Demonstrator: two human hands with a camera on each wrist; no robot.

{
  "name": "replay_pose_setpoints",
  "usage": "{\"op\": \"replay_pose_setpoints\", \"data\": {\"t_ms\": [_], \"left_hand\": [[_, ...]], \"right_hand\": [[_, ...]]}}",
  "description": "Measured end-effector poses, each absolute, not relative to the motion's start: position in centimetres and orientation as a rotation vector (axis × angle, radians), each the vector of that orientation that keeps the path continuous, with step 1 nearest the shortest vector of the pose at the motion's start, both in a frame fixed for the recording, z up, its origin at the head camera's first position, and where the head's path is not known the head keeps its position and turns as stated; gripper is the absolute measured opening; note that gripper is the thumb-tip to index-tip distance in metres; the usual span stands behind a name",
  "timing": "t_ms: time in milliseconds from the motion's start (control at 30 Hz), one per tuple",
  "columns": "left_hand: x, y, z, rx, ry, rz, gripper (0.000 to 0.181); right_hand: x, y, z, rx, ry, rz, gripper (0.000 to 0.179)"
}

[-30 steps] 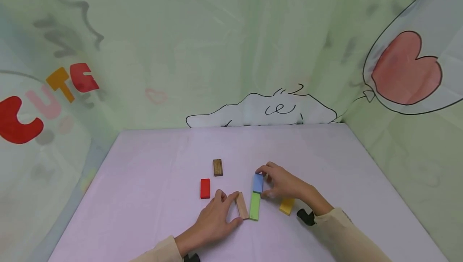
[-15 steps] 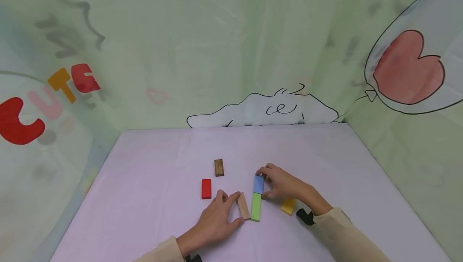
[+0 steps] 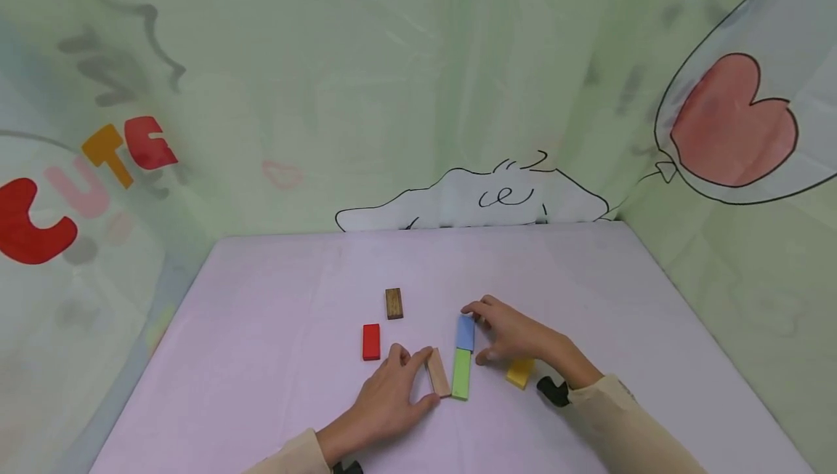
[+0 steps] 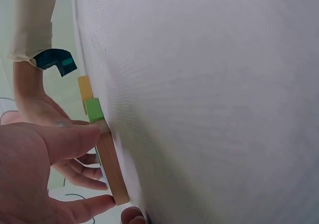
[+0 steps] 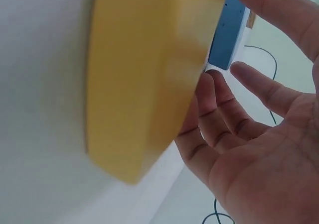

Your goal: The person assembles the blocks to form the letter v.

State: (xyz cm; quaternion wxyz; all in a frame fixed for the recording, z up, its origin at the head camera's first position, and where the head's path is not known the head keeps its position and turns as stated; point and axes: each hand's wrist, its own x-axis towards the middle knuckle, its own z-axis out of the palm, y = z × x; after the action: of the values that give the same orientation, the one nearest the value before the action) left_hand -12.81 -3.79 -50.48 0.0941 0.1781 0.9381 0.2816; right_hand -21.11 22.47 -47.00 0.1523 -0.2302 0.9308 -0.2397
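A plain wooden block lies at a slant, its lower end right at a green block. My left hand pinches it lengthwise, thumb at the near end and index finger at the far end; the left wrist view shows this wooden block between them. End to end with the green block, farther away, lies a blue block. My right hand is around the blue block with fingers spread: the index fingertip is at its far end and the thumb stands off to the right. The right wrist view shows the blue block beside the index fingertip.
A yellow block lies under the right wrist and looms large in the right wrist view. To the left are a red block and a dark brown block. A pale cloth covers the table, with printed curtains around it.
My right thumb has moved away from the near end of the blue block, loosening the pinch. The left hand and the blocks stay where they were.
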Motion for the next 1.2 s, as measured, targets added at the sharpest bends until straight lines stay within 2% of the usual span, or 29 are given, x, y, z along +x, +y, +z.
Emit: {"op": "replay_pose_setpoints", "data": {"t_ms": [300,667,967,1200], "left_hand": [[-12.7,-3.7,-50.4,0.52,2.776,0.836,0.071],[-12.6,-3.6,-50.2,0.519,2.776,0.844,0.071],[-12.7,-3.7,-50.3,0.516,2.773,0.843,0.071],[-12.7,-3.7,-50.4,0.514,2.774,0.842,0.071]], "right_hand": [[-20.2,24.0,-45.8,-0.61,2.706,-0.725,0.07],[-18.4,25.6,-44.0,-0.489,2.748,-0.563,0.072],[-17.4,26.6,-43.6,-0.329,2.679,-0.501,0.085],[-16.9,26.7,-44.1,-0.307,2.63,-0.547,0.07]]}}
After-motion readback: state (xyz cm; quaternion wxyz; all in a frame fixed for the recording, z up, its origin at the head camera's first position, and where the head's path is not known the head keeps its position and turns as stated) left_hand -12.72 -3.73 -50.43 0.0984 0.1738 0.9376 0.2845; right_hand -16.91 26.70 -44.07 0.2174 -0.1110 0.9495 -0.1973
